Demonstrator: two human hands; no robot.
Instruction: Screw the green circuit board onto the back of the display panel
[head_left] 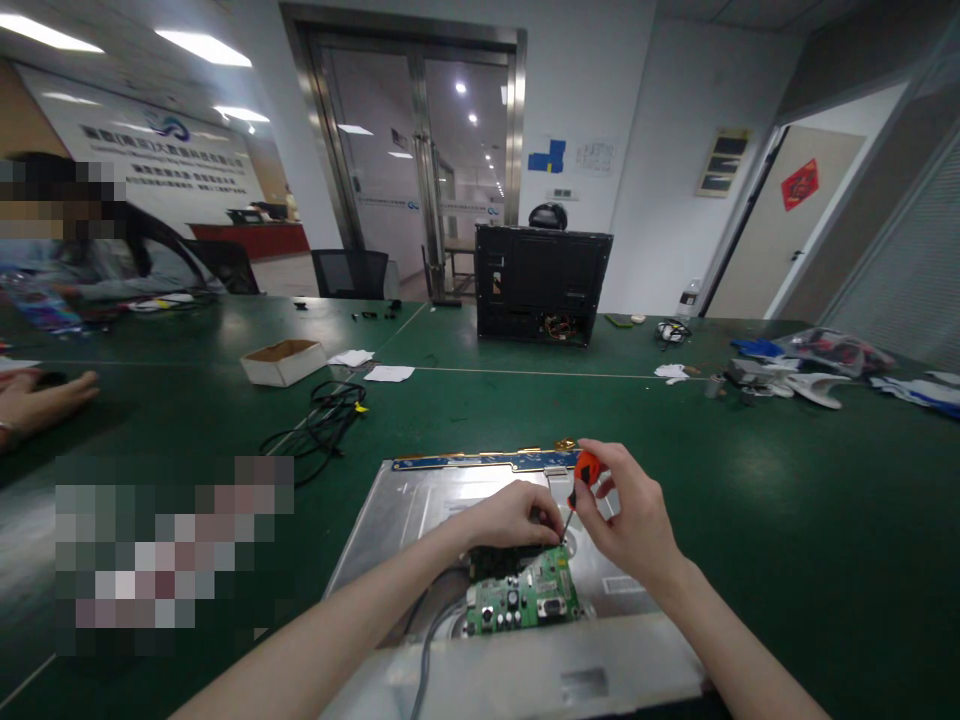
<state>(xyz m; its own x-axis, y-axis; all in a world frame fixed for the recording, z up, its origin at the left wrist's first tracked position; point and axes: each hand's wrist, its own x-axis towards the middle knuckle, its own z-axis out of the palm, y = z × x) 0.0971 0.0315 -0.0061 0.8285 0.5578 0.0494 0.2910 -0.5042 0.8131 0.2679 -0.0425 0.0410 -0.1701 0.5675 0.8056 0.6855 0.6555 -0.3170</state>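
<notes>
Presently, right hand (pixel 632 508) pinches orange screwdriver (pixel 587 469) at green circuit board (pixel 525 597); left hand (pixel 513 516) curls alongside (grip unclear).

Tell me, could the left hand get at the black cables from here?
Probably yes: the left hand looks close enough to the black cables, and nothing tall seems to stand between them.

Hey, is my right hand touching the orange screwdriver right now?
Touching: the head view plainly shows the orange-handled screwdriver gripped in the right hand.
</notes>
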